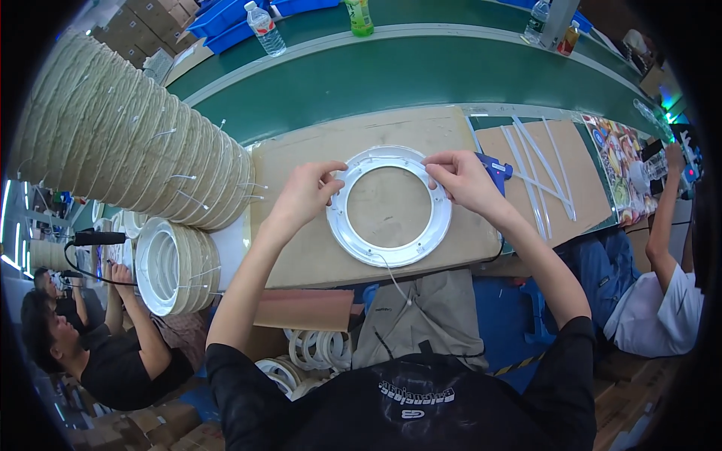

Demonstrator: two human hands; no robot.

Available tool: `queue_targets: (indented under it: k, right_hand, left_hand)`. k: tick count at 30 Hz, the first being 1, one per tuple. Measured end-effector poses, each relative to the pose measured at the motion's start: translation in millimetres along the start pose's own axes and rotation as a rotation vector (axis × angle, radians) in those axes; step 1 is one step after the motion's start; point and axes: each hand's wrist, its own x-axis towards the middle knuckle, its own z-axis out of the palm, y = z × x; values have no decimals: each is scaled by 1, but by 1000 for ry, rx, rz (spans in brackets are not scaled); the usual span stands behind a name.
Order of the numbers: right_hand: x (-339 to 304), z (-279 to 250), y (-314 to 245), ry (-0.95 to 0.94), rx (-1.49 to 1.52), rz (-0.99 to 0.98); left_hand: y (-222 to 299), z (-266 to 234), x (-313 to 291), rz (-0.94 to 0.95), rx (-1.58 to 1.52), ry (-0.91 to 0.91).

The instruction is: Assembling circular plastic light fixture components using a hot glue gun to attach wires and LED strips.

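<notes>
A white ring [342,218] with a wide round hole and small screw-like fittings around it lies on a cardboard sheet [293,255] in front of me. A thin white cable [395,279] hangs from its near edge. My left hand [312,188] pinches at the ring's upper left rim, thumb and fingers curled together. At the upper right rim my right hand [460,179] does likewise. A thin pale line runs along the far rim between the hands; what it is I cannot make out. Just beyond my right hand lies a blue glue gun [496,171].
Clear glue sticks [553,169] lie on cardboard at the right. Tall stacks of beige-wrapped rings [143,143] stand at the left, with more rings [316,349] below the table. Bottles [265,30] stand along the green conveyor [421,71]. Co-workers sit on both sides.
</notes>
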Motion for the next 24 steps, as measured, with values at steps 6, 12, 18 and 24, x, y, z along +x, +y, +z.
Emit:
queue_targets:
  k: [6, 12, 18, 24]
  right_hand:
    - [4, 3, 3, -6, -31, 19]
    - [9, 4, 14, -3, -35, -28]
    - [8, 4, 17, 7, -37, -26]
    - [10, 3, 20, -3, -55, -41]
  left_hand:
    - [-10, 13, 7, 116, 171, 80]
    - [-1, 26, 7, 111, 350, 122]
    - [-4, 37, 6, 161, 631, 124]
    - [3, 38, 7, 198, 868, 14]
